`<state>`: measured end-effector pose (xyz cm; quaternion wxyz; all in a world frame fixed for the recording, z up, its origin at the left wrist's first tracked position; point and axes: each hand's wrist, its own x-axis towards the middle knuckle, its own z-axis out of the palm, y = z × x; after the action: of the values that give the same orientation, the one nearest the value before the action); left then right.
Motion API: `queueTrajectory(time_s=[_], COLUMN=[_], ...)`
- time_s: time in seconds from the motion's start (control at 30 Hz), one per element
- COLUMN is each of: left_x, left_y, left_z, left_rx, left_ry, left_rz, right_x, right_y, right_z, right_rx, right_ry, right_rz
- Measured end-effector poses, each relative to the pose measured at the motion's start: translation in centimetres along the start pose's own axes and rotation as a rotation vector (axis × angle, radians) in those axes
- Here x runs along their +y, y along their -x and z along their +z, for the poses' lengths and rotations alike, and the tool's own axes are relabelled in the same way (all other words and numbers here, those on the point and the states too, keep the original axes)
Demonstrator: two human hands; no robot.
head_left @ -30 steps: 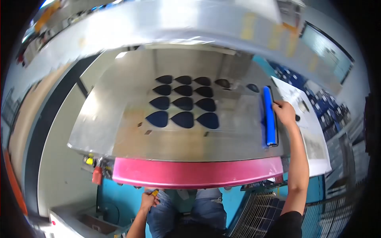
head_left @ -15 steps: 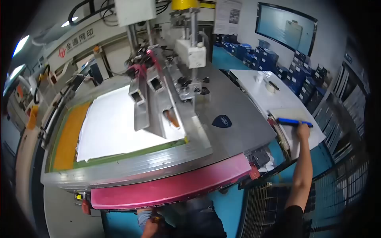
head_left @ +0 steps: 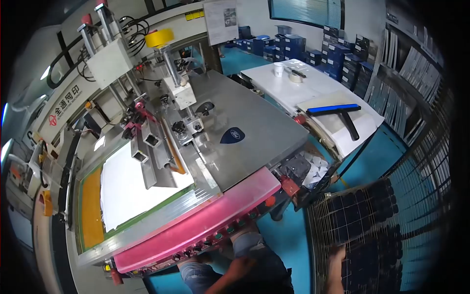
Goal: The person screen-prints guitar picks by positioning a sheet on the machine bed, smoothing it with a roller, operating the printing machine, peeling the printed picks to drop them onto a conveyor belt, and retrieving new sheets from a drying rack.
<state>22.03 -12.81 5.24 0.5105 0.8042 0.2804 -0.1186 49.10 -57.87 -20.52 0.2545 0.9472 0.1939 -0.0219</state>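
My right hand point(head_left: 337, 255) is low on the right, at the wire rack point(head_left: 320, 230) that holds several dark pieces point(head_left: 364, 210). Its fingers are blurred against the rack, so I cannot make out their shape. Over my lap, below the pink front panel point(head_left: 205, 220), is my left hand point(head_left: 242, 267), dim and with its fingers indistinct. A squeegee point(head_left: 335, 109) with a blue blade holder and black handle lies on the white side table point(head_left: 264, 78), apart from both hands. On the grey metal bed point(head_left: 274, 147) rests a dark shield-shaped piece with an oval emblem point(head_left: 233, 135).
A printing frame point(head_left: 205, 193) with a white sheet point(head_left: 122, 181) lies left of the bed, under metal clamps point(head_left: 149, 142). A white cup point(head_left: 278, 69) and a tape roll point(head_left: 295, 77) stand on the side table. Blue boxes point(head_left: 293, 46) line the back wall.
My right hand has let go of the squeegee and moved down to the wire rack. The view has turned right and down. My left hand has shifted across my lap.
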Motion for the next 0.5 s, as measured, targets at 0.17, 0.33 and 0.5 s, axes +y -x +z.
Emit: queueTrajectory(time_s=[0.17,0.33,0.5], left_x=[-2.3,-5.3,1.3], left_y=[0.2,-0.5,3.4], left_z=[1.2,3.4,1.8], left_rx=[-0.076,-0.228,-0.212], left_ry=[-0.028,0.423,0.478], left_rz=[0.051,-0.101,-0.163], right_x=[2.9,3.3,2.8], right_y=[9.3,9.8,9.3], right_z=[6.0,9.4,0.3], right_rx=[0.371,0.329,0.401], right_ry=[-2.766,-2.826,-2.931], right_rz=[1.270,1.181,1.755])
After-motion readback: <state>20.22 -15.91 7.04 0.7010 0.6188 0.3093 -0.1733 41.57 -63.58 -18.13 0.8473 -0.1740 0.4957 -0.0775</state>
